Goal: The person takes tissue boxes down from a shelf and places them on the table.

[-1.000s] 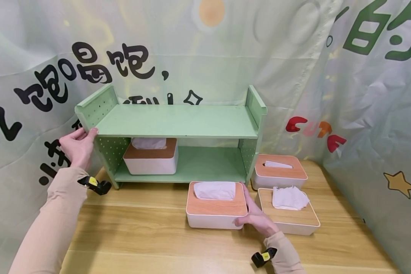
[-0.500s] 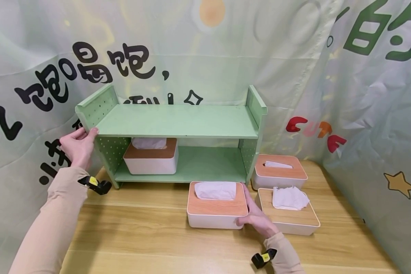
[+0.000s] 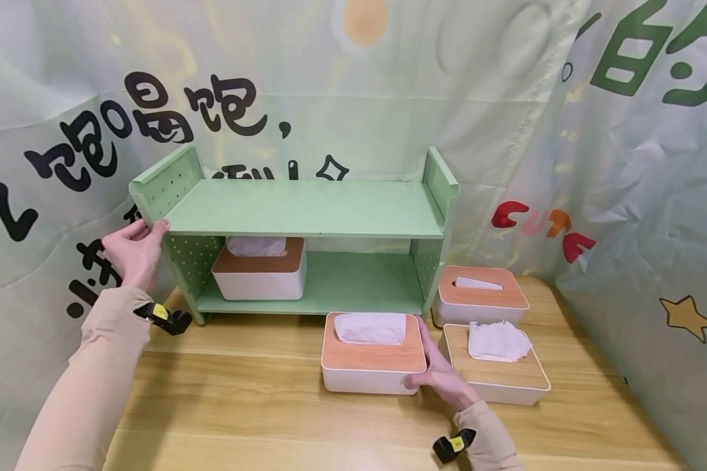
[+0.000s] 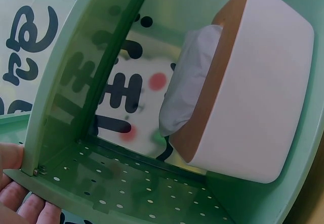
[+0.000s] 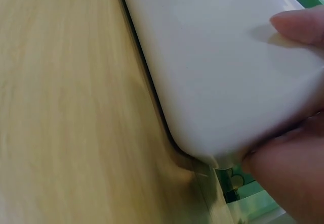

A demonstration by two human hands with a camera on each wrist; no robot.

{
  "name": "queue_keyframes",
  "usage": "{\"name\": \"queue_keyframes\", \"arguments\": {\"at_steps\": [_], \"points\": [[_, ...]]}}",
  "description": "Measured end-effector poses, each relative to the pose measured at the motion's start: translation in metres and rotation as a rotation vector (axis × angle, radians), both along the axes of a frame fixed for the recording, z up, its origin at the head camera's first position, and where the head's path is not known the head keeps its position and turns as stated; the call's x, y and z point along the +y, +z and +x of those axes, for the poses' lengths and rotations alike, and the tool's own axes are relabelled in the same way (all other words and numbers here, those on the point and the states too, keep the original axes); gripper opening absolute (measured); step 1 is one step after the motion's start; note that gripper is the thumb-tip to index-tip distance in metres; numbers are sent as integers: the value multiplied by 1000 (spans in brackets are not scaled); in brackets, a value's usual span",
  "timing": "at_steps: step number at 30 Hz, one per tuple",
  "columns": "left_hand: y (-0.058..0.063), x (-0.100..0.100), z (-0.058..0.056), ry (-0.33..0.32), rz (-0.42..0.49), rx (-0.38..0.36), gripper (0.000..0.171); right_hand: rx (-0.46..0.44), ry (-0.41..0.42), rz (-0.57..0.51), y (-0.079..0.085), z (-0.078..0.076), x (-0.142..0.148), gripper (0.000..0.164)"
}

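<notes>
My left hand [image 3: 134, 252] grips the front edge of the left side panel of a green two-tier shelf [image 3: 306, 208]. In the left wrist view, thumb and fingers [image 4: 31, 206] lie on either side of that edge. My right hand [image 3: 444, 373] holds the right end of a white tissue box [image 3: 372, 356] with a wood-coloured lid, which stands on the table before the shelf. Its thumb lies on the box's front wall [image 5: 217, 67]; the other fingers are partly hidden behind the right end. Another tissue box [image 3: 260, 278] with a browner lid sits at the left on the lower tier.
Two more tissue boxes stand right of the shelf: one [image 3: 482, 297] beside its right panel, and one [image 3: 497, 369] nearer the front, close to my right hand. All rest on a wooden table [image 3: 259, 405]. A printed cloth [image 3: 353, 111] hangs behind and at the sides.
</notes>
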State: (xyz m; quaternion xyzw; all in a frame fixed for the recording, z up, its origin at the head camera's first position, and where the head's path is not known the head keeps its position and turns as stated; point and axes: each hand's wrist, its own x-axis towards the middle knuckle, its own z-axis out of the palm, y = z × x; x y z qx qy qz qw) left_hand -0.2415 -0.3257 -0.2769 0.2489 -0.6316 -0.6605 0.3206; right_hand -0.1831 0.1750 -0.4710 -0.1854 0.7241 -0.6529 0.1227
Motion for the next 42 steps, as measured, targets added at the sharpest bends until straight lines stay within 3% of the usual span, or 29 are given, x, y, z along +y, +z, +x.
{"name": "queue_keyframes", "arguments": {"at_steps": [10,27,42], "points": [[-1,0,2,0,-3,14,40,-23,28,-66,4,2,0,130],[-1,1,2,-3,-6,10,42,37,30,-134,7,0,0,130],[-1,1,2,-3,-14,22,40,110,22,-151,5,0,3,119]]}}
